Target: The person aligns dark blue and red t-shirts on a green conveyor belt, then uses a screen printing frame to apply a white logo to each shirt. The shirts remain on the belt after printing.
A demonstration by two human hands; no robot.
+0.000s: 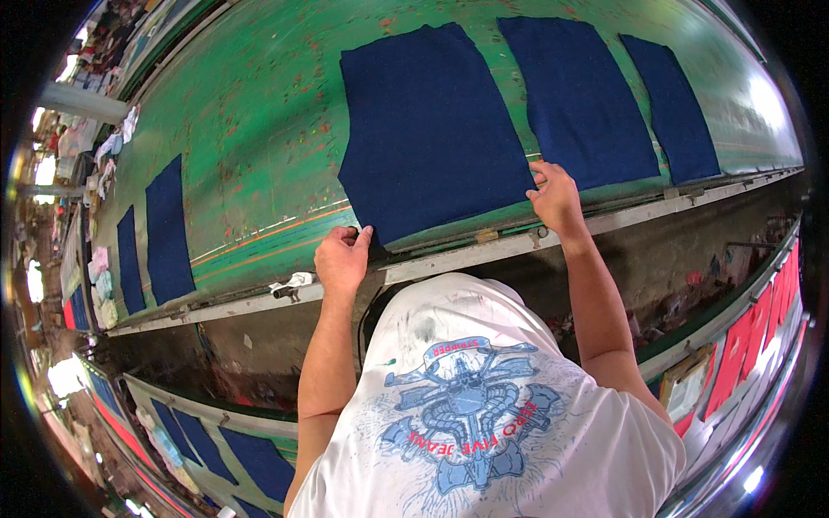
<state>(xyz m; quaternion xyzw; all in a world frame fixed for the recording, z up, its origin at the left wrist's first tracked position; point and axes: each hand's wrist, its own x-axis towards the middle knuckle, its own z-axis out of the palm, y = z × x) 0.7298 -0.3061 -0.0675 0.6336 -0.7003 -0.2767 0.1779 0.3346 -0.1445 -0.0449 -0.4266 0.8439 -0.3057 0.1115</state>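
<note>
Long green table (259, 155) | largest navy cloth (432, 129) flat on it, near edge beside the table's rim | left hand (344, 256) and right hand (556, 203) each pinching a near corner | step looks like lining up; next likely calls for letting go without creasing it

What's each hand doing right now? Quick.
Left hand: fingers curled at the near-left corner of the large navy cloth panel; pinch can't be confirmed.
Right hand: thumb and fingers at its near-right corner; grip can't be told.
</note>
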